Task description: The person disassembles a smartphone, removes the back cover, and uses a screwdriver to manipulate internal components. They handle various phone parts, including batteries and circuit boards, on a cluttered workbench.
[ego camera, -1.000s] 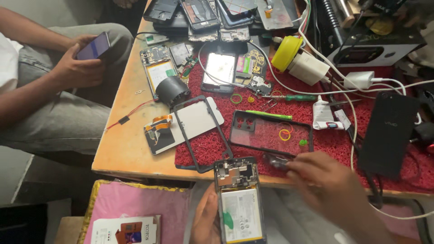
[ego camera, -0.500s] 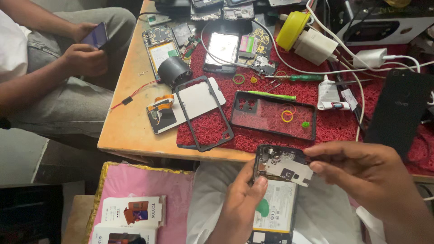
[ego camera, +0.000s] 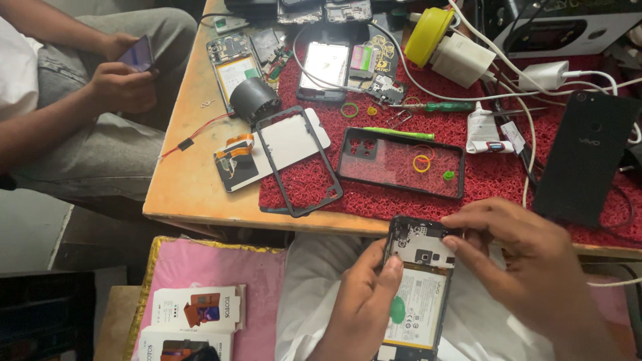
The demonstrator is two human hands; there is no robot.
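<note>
Two hands hold an opened phone (ego camera: 420, 287) just near of the table (ego camera: 194, 194) edge: the left hand (ego camera: 364, 307) grasps its left side, the right hand (ego camera: 528, 267) pinches its top corner. Farther lie a red mat (ego camera: 481, 180), an empty phone frame (ego camera: 401, 162) and a green screwdriver (ego camera: 399, 133).

Wooden table (ego camera: 190, 187), red mat (ego camera: 468, 174), phone parts
</note>
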